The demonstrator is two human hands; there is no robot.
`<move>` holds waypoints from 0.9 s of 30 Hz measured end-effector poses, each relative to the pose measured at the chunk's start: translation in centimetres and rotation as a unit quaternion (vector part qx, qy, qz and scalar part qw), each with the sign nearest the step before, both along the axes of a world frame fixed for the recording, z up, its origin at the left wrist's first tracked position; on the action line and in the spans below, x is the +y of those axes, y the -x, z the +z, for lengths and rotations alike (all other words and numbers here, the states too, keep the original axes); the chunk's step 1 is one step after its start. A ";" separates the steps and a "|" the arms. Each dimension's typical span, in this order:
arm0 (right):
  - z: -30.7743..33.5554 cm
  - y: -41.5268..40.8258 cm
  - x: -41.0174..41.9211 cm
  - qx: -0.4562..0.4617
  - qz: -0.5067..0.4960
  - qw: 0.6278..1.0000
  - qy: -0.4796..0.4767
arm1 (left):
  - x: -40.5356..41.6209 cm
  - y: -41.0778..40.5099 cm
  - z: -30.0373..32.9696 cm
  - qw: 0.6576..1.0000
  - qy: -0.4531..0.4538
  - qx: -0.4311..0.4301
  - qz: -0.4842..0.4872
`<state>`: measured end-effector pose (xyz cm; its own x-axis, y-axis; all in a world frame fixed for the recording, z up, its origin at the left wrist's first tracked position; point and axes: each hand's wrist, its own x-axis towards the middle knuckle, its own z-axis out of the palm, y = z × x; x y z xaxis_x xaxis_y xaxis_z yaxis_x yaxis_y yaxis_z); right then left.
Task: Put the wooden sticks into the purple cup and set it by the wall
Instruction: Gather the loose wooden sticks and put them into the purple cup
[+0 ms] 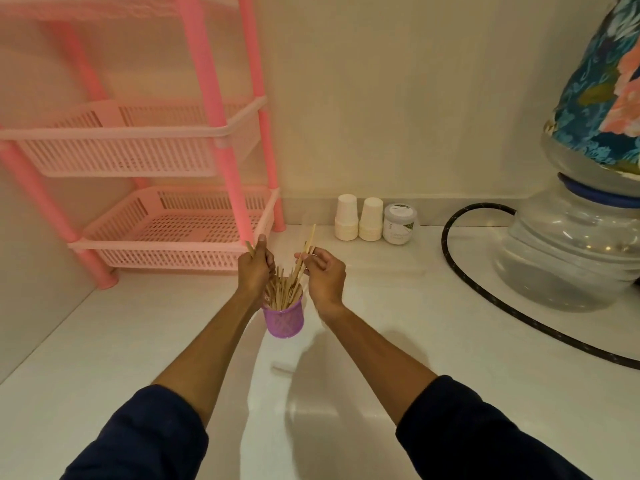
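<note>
Many wooden sticks stand in the purple cup, which sits on the white counter between the two hands and a little under them. Right hand pinches a few sticks with its fingertips above the cup. Left hand is closed around some more sticks, just beside the cup's rim. Beyond the hands, near the wall, stand two stacks of paper cups and a small jar. A pink rack is beyond the left hand.

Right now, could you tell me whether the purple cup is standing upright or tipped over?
Upright: the purple cup stands on the counter, mouth up, with wooden sticks poking out.
</note>
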<state>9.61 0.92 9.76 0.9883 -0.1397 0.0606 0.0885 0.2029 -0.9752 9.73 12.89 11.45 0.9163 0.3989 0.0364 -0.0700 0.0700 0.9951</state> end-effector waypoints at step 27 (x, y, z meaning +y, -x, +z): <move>-4.2 0.9 0.8 -0.044 -0.051 0.966 0.248 | -0.2 0.6 -4.7 0.971 -0.230 -0.007 0.066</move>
